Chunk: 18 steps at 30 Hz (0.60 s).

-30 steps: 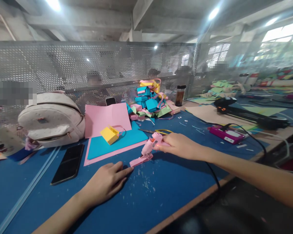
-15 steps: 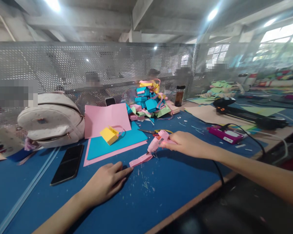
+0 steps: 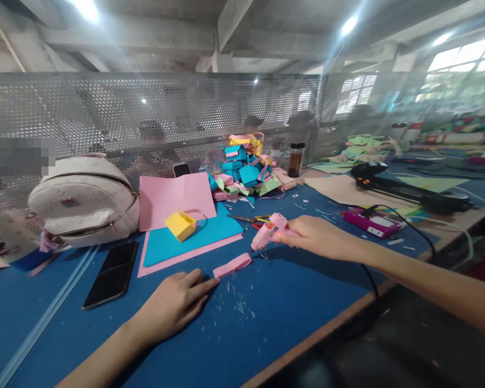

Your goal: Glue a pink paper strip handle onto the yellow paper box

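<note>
Gripping the pink glue gun [image 3: 269, 233], the right hand [image 3: 317, 237] risked dripping glue; the left hand [image 3: 173, 302], flat, barely pinned the pink paper strip [image 3: 232, 264] beyond its fingertips.

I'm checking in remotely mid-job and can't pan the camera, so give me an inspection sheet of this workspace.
Surface: blue table, flecked with small paper scraps.
Job's things: pink glue gun, nozzle just past the far end of a pink paper strip.
Clutter: black phone, white backpack, pink and teal sheets with a yellow paper box, pile of folded paper boxes, scissors, dark bottle.
Hands: right hand grips the glue gun; left hand lies flat, fingertips at the strip's near end.
Cables: black cable runs under the right forearm.
Surroundings: perforated metal screen; people behind it.
</note>
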Tool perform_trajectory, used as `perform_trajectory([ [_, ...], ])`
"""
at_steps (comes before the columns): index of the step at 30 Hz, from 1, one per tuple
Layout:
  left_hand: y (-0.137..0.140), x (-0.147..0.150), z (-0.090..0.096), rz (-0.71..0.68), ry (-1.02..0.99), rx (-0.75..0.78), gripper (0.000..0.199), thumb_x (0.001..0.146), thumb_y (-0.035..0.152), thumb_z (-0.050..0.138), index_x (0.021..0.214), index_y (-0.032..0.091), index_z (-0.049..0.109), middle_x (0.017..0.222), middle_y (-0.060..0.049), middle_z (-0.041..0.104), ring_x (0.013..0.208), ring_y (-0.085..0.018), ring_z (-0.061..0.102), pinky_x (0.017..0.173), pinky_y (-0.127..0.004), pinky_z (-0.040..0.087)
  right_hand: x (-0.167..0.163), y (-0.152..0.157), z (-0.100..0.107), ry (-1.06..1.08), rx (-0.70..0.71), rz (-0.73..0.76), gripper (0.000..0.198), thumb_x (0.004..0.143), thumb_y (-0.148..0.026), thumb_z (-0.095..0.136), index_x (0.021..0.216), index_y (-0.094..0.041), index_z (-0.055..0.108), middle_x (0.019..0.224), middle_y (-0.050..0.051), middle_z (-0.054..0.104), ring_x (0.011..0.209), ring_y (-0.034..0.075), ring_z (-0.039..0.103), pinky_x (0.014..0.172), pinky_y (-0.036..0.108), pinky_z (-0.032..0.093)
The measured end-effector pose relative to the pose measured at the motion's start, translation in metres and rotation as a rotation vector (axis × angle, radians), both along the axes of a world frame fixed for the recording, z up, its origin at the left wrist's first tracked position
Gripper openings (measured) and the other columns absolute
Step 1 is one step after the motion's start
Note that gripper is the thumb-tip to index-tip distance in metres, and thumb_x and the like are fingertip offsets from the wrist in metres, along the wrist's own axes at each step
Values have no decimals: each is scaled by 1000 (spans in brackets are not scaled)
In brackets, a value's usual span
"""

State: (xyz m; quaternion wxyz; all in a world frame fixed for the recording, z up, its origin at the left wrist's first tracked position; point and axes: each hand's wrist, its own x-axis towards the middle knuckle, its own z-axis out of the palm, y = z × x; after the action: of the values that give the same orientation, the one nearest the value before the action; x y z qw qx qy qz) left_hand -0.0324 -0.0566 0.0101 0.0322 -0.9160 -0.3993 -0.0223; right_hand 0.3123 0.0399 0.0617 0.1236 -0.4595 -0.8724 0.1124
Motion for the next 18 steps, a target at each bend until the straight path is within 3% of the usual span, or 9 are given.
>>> perform_trajectory([
  [18, 0, 1, 2, 0, -14, -12, 42, 101, 22, 32, 142, 30, 39, 96, -4, 56, 75, -20, 56, 65, -32, 40, -10, -2, 17, -24, 89, 22, 56, 94, -62, 37, 62, -18, 51, 61, 2, 57, 54, 15, 51, 53, 28, 25],
])
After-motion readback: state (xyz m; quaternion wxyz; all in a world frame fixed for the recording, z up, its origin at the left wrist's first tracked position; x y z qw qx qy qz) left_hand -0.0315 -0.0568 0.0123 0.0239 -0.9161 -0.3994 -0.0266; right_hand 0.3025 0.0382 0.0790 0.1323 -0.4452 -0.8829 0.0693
